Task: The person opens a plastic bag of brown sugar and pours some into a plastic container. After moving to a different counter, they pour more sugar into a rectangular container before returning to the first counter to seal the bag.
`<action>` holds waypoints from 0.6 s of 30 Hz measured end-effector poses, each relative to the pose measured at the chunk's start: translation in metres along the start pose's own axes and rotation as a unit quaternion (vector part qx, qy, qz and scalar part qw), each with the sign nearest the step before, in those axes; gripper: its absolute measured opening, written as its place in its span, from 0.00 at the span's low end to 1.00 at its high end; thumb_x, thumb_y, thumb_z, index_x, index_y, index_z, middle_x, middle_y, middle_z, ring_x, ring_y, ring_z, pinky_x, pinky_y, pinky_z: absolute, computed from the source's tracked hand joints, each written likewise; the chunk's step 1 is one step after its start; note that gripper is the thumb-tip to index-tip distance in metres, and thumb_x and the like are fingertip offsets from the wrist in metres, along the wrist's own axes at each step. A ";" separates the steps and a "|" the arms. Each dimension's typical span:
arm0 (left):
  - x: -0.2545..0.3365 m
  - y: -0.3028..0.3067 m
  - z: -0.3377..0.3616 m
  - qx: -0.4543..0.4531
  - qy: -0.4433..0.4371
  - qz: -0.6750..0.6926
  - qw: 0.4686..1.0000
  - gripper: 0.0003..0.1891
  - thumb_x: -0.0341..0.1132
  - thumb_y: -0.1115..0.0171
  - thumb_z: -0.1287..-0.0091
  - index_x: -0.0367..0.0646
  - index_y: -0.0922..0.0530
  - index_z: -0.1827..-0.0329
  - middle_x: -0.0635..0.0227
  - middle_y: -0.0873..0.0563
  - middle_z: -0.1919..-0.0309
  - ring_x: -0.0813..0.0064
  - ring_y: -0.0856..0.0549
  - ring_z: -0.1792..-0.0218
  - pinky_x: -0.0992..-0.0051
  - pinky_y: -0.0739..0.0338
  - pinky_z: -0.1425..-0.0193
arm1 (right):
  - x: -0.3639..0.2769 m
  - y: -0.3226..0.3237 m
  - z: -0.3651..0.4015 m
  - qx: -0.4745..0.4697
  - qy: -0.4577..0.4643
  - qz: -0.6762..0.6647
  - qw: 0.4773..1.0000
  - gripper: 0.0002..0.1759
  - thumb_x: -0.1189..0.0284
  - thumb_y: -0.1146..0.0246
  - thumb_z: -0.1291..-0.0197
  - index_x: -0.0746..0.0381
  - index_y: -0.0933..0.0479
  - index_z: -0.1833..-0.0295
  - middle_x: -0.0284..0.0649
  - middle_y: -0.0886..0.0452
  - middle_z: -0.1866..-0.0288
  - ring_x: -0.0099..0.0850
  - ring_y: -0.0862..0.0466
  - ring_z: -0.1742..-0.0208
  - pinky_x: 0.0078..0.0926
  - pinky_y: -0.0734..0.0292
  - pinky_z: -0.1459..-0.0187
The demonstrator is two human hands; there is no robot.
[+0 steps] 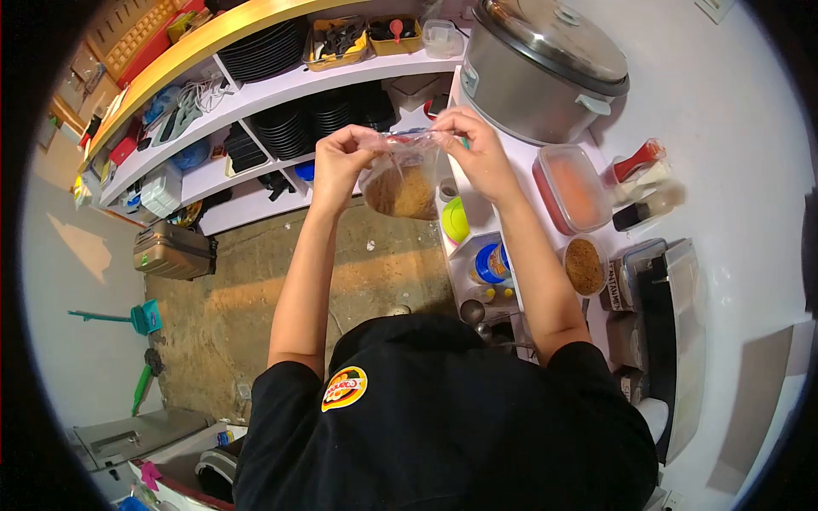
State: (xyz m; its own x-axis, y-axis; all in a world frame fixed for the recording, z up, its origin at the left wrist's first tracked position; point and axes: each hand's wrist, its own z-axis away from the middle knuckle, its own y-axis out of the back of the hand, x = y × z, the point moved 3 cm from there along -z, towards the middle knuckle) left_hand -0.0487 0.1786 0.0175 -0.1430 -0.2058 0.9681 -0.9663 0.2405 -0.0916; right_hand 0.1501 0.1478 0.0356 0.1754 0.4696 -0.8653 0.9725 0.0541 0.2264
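A clear plastic bag (400,189) with brown, crumbly or powdery stuff in its lower part hangs in the air in front of me. My left hand (342,162) pinches one upper corner of the bag between thumb and fingers. At the opposite upper corner, my right hand (479,155) is closed on the plastic in the same way. The bag's top edge is drawn out between both hands; whether its mouth is open or sealed I cannot make out. Right of my right forearm, a round tub (585,266) of similar brown stuff sits on the counter.
A large rice cooker (545,72) stands at the counter's far end. Nearer are a lidded container with orange-red contents (573,189) and a red-handled utensil (639,162). Shelves (256,100) with stacked black dishes curve across the back. A suitcase (175,250) stands on the floor at left.
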 end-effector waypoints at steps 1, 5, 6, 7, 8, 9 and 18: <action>0.006 -0.008 0.000 0.001 0.006 0.007 1.000 0.05 0.24 0.31 0.45 0.39 0.20 0.69 0.74 0.17 0.74 0.88 0.22 0.74 0.86 0.31 0.71 | 0.001 -0.005 -0.001 -0.005 0.034 -0.084 0.996 0.23 0.78 0.40 0.42 0.61 0.31 0.39 0.41 0.25 0.42 0.29 0.22 0.48 0.27 0.30 0.44; 0.020 -0.035 -0.003 -0.024 -0.025 -0.007 0.999 0.04 0.24 0.31 0.46 0.36 0.19 0.70 0.73 0.17 0.75 0.87 0.22 0.75 0.85 0.29 0.70 | -0.009 -0.044 0.003 -0.057 -0.007 -0.108 0.993 0.45 0.87 0.47 0.47 0.55 0.58 0.27 0.48 0.30 0.45 0.29 0.26 0.45 0.32 0.33 0.41; 0.027 -0.037 -0.001 -0.008 -0.021 -0.017 1.000 0.04 0.23 0.31 0.48 0.36 0.18 0.70 0.73 0.18 0.75 0.87 0.23 0.75 0.86 0.31 0.72 | -0.008 -0.047 -0.001 -0.029 0.003 -0.120 0.992 0.44 0.89 0.49 0.48 0.56 0.57 0.27 0.47 0.29 0.47 0.29 0.25 0.46 0.31 0.33 0.41; 0.031 -0.036 0.000 0.018 -0.070 -0.080 0.994 0.06 0.24 0.30 0.49 0.37 0.18 0.68 0.73 0.18 0.72 0.86 0.23 0.72 0.85 0.30 0.69 | -0.006 -0.051 -0.008 -0.001 0.014 -0.133 0.991 0.44 0.90 0.51 0.49 0.56 0.57 0.27 0.47 0.28 0.48 0.29 0.25 0.46 0.30 0.33 0.41; 0.034 -0.035 0.001 0.045 -0.120 -0.141 0.982 0.08 0.25 0.30 0.49 0.37 0.18 0.66 0.73 0.18 0.70 0.85 0.22 0.69 0.84 0.30 0.66 | -0.005 -0.054 -0.012 0.027 0.025 -0.146 0.989 0.43 0.91 0.53 0.49 0.56 0.56 0.27 0.46 0.28 0.50 0.29 0.25 0.47 0.29 0.33 0.41; 0.038 -0.033 0.003 0.072 -0.168 -0.201 0.962 0.10 0.25 0.30 0.49 0.38 0.19 0.64 0.73 0.19 0.67 0.83 0.21 0.65 0.83 0.29 0.64 | -0.011 -0.055 -0.014 0.048 0.028 -0.148 0.987 0.41 0.92 0.57 0.50 0.56 0.52 0.28 0.44 0.26 0.54 0.27 0.23 0.56 0.23 0.28 0.50; -0.026 -0.042 0.022 -0.165 -0.030 -0.069 0.983 0.43 0.39 0.27 0.50 0.39 0.40 0.32 0.57 0.29 0.39 0.66 0.32 0.36 0.66 0.41 0.31 | -0.020 -0.065 -0.019 -0.049 -0.063 -0.212 0.974 0.31 0.89 0.54 0.50 0.58 0.35 0.38 0.29 0.33 0.71 0.16 0.32 0.72 0.14 0.32 0.69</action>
State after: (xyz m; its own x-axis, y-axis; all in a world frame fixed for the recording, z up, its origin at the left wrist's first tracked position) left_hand -0.0090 0.1526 -0.0090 -0.0380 -0.3109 0.9497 -0.8565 0.4996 0.1293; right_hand 0.0803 0.1513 0.0464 -0.2149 0.2746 -0.9372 0.9436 0.3059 -0.1268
